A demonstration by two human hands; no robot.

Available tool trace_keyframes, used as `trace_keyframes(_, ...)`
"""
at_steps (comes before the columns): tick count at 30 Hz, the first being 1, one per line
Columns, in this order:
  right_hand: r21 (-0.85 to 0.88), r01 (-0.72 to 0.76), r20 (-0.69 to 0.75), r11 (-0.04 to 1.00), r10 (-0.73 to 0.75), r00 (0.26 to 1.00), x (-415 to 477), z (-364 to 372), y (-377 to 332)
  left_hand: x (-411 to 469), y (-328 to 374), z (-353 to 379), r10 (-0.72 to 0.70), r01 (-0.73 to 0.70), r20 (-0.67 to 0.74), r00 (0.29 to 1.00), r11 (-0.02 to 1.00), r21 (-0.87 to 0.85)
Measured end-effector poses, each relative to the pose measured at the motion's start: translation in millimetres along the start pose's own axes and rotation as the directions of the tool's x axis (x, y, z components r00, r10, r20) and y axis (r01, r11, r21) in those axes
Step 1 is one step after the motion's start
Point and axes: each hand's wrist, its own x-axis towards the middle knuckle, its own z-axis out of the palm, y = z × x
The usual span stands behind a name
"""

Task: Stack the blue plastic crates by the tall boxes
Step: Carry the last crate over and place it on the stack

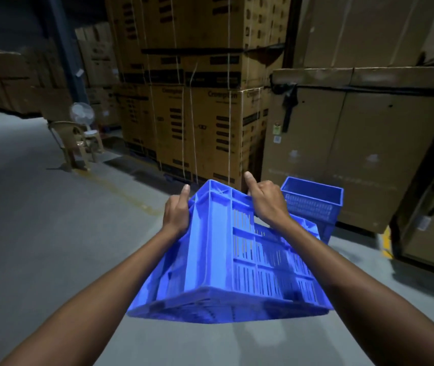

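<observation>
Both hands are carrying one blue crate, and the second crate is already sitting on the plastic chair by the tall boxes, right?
Not the chair. In the head view the second crate sits on the floor by the tall boxes; both hands, left hand and right hand, do carry one blue crate.

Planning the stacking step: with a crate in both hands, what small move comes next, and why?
Probably carry the held crate, gripped by left hand and right hand, forward and right over the open crate on the floor by the tall boxes; it is still short of it.

The carried crate (237, 254) hides the floor crate's (313, 204) lower left corner and both hands' fingers.
</observation>
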Motion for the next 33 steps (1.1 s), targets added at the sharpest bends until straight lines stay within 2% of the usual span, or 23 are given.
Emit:
trace_keyframes(4,0.021,0.136,-0.011,0.990,-0.136,0.991,21.3,-27.3,-2.5,16.5,27.4,50.4,0.017,-0.028,0.052,0.999,0.974,0.226)
trace_keyframes(6,-0.027,0.217,0.068,0.976,-0.215,0.974,26.8,-35.4,-14.2,20.6,41.1,73.9,0.084,-0.115,0.103,0.991,0.932,0.343)
trace_keyframes(7,-0.137,0.277,0.145,0.951,-0.257,0.955,28.9,-36.9,-18.4,23.8,45.7,84.5,0.127,-0.175,0.143,0.981,0.902,0.395)
trace_keyframes(9,-0.405,0.390,0.294,0.827,-0.286,0.912,36.3,-34.6,-19.2,34.2,49.5,103.0,0.191,-0.284,0.233,0.953,0.828,0.484)
trace_keyframes(10,-0.485,0.411,0.325,0.772,-0.277,0.904,41.2,-32.8,-16.4,40.6,49.2,111.0,0.201,-0.316,0.266,0.943,0.795,0.517)
trace_keyframes(14,-0.556,0.362,0.320,0.748,-0.209,0.924,71.2,-22.6,6.2,75.3,39.6,135.8,0.229,-0.391,0.348,0.909,0.757,0.523)
trace_keyframes(20,-0.737,0.219,0.119,0.640,-0.195,0.973,149.9,17.5,50.5,155.8,13.6,174.5,0.260,-0.448,0.474,0.841,0.826,0.342)
trace_keyframes(23,-0.755,0.150,0.068,0.638,-0.152,0.986,197.5,29.8,68.9,212.0,-8.4,182.6,0.246,-0.375,0.656,0.714,0.925,0.061)
trace_keyframes(24,-0.759,0.136,0.058,0.637,-0.142,0.988,213.5,32.6,76.2,231.0,-21.2,181.5,0.238,-0.351,0.700,0.673,0.936,0.019)
trace_keyframes(27,-0.780,0.078,-0.007,0.621,-0.133,0.991,259.2,35.1,102.5,286.1,-70.3,175.2,0.162,-0.359,0.832,0.530,0.932,0.047)
trace_keyframes(31,-0.825,-0.011,-0.104,0.565,-0.134,0.986,303.3,25.1,141.4,347.9,-118.8,174.7,-0.085,-0.265,0.940,0.329,0.947,0.178)
trace_keyframes(33,-0.828,-0.039,-0.122,0.559,-0.113,0.986,315.6,22.2,157.5,365.1,-129.6,188.5,-0.082,-0.296,0.958,0.275,0.941,0.165)
